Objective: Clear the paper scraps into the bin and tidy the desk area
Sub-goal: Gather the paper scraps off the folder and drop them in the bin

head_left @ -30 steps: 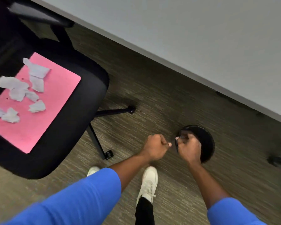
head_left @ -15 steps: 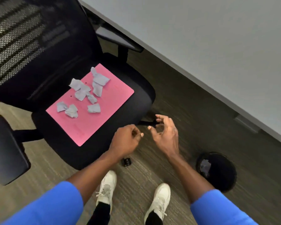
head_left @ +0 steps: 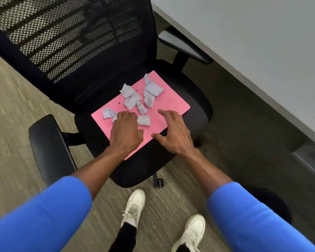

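Note:
Several crumpled pale grey-lilac paper scraps (head_left: pixel 135 100) lie on a pink sheet (head_left: pixel 173 106) that rests on the black office chair's seat (head_left: pixel 198 113). My left hand (head_left: pixel 125 131) lies palm down on the sheet, its fingertips bent onto the nearest scraps (head_left: pixel 144 120) and its thumb spread away from them. My right hand (head_left: pixel 173 132) hovers over the sheet's right part with its fingers spread and nothing in it. The black bin (head_left: pixel 280 206) is on the floor at the lower right, mostly hidden behind my right sleeve.
The chair's mesh back (head_left: pixel 71 39) fills the upper left, with armrests at the left (head_left: pixel 49 142) and upper right (head_left: pixel 182 44). A grey desk top (head_left: pixel 262 42) runs along the right. My white shoes (head_left: pixel 135 206) stand on the carpet below the seat.
I have turned from the bin to the chair. Both hands moved up and over the pink sheet; my left hand has unfolded from a fist and come down on the nearest scraps.

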The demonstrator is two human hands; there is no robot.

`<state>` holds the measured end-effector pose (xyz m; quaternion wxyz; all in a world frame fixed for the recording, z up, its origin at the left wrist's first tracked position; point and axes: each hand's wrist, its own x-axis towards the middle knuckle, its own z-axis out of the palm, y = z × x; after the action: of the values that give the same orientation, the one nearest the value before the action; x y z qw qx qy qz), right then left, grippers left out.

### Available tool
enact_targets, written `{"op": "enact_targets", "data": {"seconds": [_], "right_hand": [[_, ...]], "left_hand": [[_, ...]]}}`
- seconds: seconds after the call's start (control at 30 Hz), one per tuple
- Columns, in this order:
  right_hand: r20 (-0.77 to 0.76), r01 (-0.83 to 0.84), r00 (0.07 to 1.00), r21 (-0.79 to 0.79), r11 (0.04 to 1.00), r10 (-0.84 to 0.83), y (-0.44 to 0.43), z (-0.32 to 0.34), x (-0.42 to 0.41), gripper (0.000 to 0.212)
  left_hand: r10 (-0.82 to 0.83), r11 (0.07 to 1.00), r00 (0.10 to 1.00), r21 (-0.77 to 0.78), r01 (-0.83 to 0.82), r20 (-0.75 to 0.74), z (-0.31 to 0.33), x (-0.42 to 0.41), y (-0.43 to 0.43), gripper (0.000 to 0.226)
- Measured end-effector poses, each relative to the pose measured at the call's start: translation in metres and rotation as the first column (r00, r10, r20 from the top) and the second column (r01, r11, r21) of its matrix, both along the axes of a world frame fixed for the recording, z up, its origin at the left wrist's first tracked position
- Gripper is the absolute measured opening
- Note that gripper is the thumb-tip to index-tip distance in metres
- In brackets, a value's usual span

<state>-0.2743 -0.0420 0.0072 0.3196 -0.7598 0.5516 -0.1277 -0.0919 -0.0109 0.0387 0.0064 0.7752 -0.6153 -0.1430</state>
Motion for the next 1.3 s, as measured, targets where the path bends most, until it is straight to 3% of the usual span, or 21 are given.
{"op": "enact_targets", "data": {"seconds": [0.13, 0.23, 0.4, 0.67, 0.87, 0.97, 1.3], "right_hand": [[-0.209, -0.176, 0.963, -0.004, 0.984, 0.171, -0.028, 0.002, 0.034, 0.105], [-0.3, -0.23, 0.931, -0.043, 0.972, 0.207, -0.047, 0.0, 0.056, 0.111], [-0.416, -0.348, 0.861, -0.066, 0.935, 0.291, -0.067, -0.01, 0.087, 0.113], [-0.564, -0.453, 0.73, 0.023, 0.891, 0.385, -0.083, -0.02, 0.118, 0.11], [-0.618, -0.495, 0.659, 0.07, 0.866, 0.427, -0.093, -0.015, 0.132, 0.087], [-0.607, -0.503, 0.675, 0.038, 0.864, 0.42, -0.088, -0.013, 0.13, 0.066], [-0.511, -0.423, 0.798, -0.099, 0.901, 0.319, -0.04, -0.019, 0.101, 0.035]], "left_hand": [[0.038, 0.996, 0.995, 0.072, -0.045, 0.097, -0.011, 0.021, -0.01, 0.081], [0.109, 0.984, 0.985, 0.126, -0.126, 0.131, -0.019, 0.04, -0.018, 0.097], [0.142, 0.974, 0.989, 0.172, -0.147, 0.039, -0.037, 0.073, -0.029, 0.106], [-0.021, 0.99, 0.999, 0.142, 0.014, 0.046, -0.059, 0.094, -0.022, 0.067], [-0.074, 0.995, 0.997, 0.068, 0.074, 0.0, -0.062, 0.092, -0.021, 0.038], [-0.077, 0.996, 0.997, 0.04, 0.077, -0.011, -0.061, 0.091, -0.019, 0.028], [0.007, 1.0, 0.992, -0.011, -0.009, -0.129, -0.064, 0.076, -0.008, 0.018]]}}
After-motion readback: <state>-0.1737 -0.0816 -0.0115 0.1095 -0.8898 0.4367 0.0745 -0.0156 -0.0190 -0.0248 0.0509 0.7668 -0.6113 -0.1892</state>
